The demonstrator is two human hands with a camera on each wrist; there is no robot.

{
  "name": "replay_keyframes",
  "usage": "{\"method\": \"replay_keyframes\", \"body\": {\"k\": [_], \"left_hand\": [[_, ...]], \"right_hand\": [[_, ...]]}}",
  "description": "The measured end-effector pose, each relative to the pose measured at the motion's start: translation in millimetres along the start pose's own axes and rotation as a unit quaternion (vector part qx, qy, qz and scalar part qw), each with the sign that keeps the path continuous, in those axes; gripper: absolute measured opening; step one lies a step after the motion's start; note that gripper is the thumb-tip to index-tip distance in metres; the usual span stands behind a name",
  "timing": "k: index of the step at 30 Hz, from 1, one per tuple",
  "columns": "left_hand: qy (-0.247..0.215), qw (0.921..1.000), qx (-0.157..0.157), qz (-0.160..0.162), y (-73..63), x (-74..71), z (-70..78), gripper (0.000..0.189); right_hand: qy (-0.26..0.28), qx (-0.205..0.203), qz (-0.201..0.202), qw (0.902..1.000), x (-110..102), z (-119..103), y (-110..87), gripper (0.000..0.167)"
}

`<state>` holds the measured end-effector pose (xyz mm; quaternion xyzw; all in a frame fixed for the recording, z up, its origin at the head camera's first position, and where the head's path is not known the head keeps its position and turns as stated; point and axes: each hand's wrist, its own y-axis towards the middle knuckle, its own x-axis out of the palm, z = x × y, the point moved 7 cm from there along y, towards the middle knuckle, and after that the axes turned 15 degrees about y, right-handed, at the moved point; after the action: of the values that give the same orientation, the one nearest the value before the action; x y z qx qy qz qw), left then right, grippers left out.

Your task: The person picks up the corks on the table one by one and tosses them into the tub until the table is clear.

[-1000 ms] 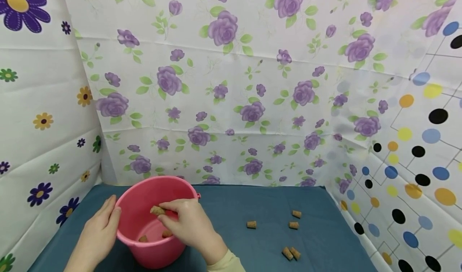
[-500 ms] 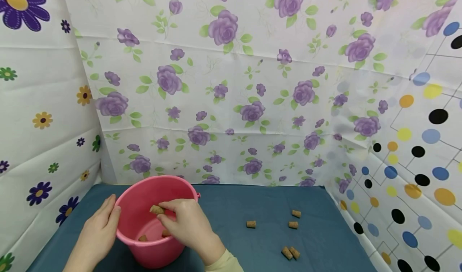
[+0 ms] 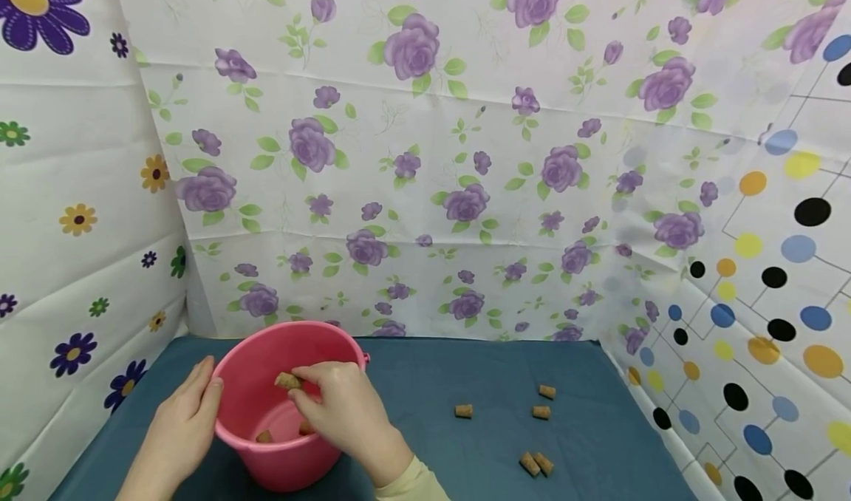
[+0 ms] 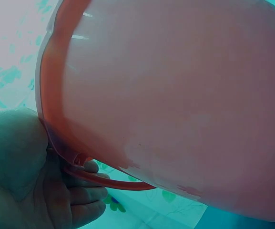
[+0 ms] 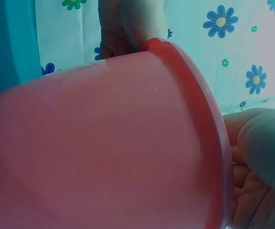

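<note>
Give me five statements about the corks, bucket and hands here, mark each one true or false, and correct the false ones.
1. The right hand pinches a cork between thumb and fingers. True.

2. The left hand holds a second cork. False: it touches the pink bucket at the rim.

3. Five corks show on the blue cloth, to the right of the bucket. True.

4. No cork lies inside the bucket. False: two corks show inside it, besides the pinched one.

5. The corks on the cloth all stand on end. False: they lie on their sides.
</note>
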<state>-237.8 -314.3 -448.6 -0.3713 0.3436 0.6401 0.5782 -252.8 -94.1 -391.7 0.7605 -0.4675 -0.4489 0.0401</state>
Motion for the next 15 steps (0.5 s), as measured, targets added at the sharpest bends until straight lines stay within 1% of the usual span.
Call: {"method": "replay_keyframes", "body": {"k": [1, 6, 8, 12, 15], "left_hand": [[0.000, 1.0000, -0.001, 0.000, 0.3, -0.1, 0.2, 0.075], [-0.001, 1.0000, 0.001, 0.000, 0.9, -0.3, 0.9, 0.076], [-0.001, 1.0000, 0.003, -0.002, 0.9, 0.0, 0.8, 0.076], [-0.002, 1.0000, 0.004, -0.002, 0.3, 0.8, -0.4, 0.076], [0.000, 1.0000, 0.006, 0.003, -0.2, 0.7, -0.5, 0.076]], "right_hand": [[0.000, 0.005, -0.001, 1.0000, -0.2, -0.1, 0.4, 0.025], [0.007, 0.060, -0.024, 0.9979, 1.6, 4.5, -1.1, 0.032], [0.014, 0.074, -0.031, 0.9966, 2.5, 5.9, -3.3, 0.034], [0.014, 0.056, -0.023, 0.9981, 1.5, 2.6, -6.2, 0.032], [0.007, 0.039, -0.011, 0.9992, -0.8, -0.8, -6.8, 0.030]]}}
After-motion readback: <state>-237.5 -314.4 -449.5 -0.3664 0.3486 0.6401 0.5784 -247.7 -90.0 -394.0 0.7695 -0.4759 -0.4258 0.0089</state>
